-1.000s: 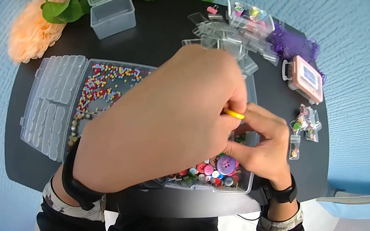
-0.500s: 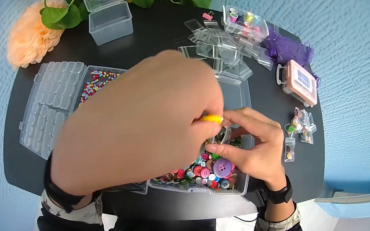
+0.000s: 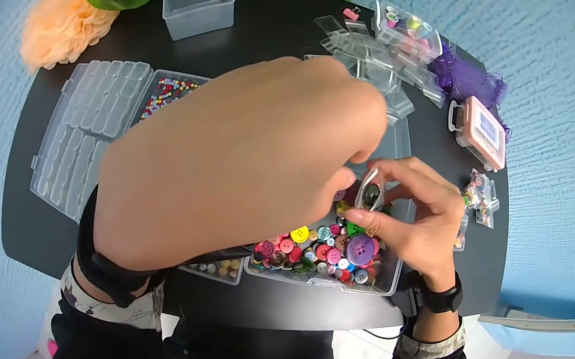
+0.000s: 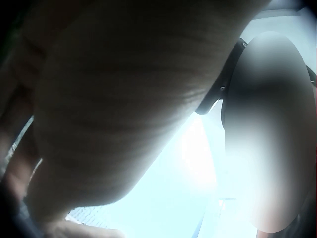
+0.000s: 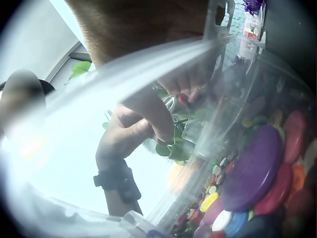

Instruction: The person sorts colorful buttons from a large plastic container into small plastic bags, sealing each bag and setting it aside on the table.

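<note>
My right hand (image 3: 422, 221) pinches a small clear container (image 3: 369, 194) between thumb and fingers, tilted over the button box; something dark green shows inside it. My left hand (image 3: 258, 146) hangs just above and to the left, fingers bent down, thumb and forefinger apart with nothing showing between them. Under both hands, the clear plastic box (image 3: 313, 282) holds many mixed buttons, with a large purple button (image 3: 361, 249) near its front right and a yellow button (image 3: 300, 235) further left. In the right wrist view, the left hand (image 5: 126, 131) shows beyond the clear plastic.
A bead box with its ridged lid (image 3: 75, 132) folded back lies at the left, partly hidden by the left arm. Loose clear cases (image 3: 379, 63), a box of thread spools (image 3: 407, 28), purple mesh (image 3: 466, 79) and a pink case (image 3: 481, 134) line the right. An empty clear box (image 3: 198, 10) stands behind.
The yellow piece that the left fingers pinched is out of them now. The left thumb and forefinger have parted, and the right hand keeps hold of the small clear container, now tilted.
</note>
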Demonstrator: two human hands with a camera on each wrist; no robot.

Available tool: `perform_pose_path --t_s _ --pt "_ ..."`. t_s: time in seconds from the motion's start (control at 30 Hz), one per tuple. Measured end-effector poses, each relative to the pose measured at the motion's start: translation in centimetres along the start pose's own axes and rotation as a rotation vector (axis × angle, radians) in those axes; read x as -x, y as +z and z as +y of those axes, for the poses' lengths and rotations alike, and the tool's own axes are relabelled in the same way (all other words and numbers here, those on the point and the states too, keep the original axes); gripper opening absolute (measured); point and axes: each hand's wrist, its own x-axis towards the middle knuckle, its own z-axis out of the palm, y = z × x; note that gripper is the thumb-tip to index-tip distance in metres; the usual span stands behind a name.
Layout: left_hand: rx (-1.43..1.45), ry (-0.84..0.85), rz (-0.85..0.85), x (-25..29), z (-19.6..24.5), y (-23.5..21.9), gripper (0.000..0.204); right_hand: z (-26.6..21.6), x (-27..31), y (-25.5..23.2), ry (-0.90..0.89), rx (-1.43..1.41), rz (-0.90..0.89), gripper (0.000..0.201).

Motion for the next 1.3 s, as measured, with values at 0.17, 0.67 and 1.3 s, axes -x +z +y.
perform_pose_path --t_s 0.17,0.67,1.3 --pt "0.042 -0.007 0.074 0.3 -0.1 1.2 0.008 0.1 0.0 0.0 0.000 -0.001 0.009 0.046" --pt "0.213 0.086 0.000 -0.4 0.9 2.6 0.016 0.4 0.1 -0.2 -0.059 -0.003 -0.014 0.042" --pt "0.227 0.054 -0.098 -0.6 0.9 2.4 0.008 0.4 0.0 -0.4 -0.072 0.039 -0.005 0.042"
